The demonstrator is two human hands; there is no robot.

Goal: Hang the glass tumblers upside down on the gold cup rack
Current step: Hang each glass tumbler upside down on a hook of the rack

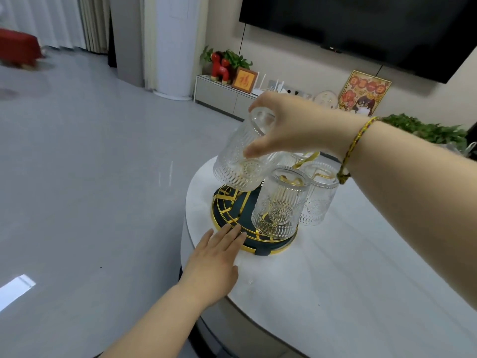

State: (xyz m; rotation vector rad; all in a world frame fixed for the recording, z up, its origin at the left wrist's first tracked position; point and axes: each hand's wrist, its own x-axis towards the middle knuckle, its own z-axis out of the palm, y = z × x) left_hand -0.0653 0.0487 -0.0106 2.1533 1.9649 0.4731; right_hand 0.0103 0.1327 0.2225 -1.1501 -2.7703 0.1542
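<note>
The gold cup rack (227, 215) with its dark round base stands near the left end of the white table (335, 267). My right hand (289, 125) grips an embossed glass tumbler (240, 156), upside down and tilted, over the rack's left side. A second tumbler (280, 205) hangs inverted at the front of the rack, and a third (320, 195) hangs behind it to the right. A further glass behind my hand is mostly hidden. My left hand (214, 259) lies flat on the table, fingertips touching the rack's front rim.
The table's rounded edge drops off just left of the rack to the grey floor (90, 177). A green plant (426, 130) stands at the table's far right. A low TV cabinet (222, 91) with ornaments and a wall-mounted screen (374, 29) lie beyond.
</note>
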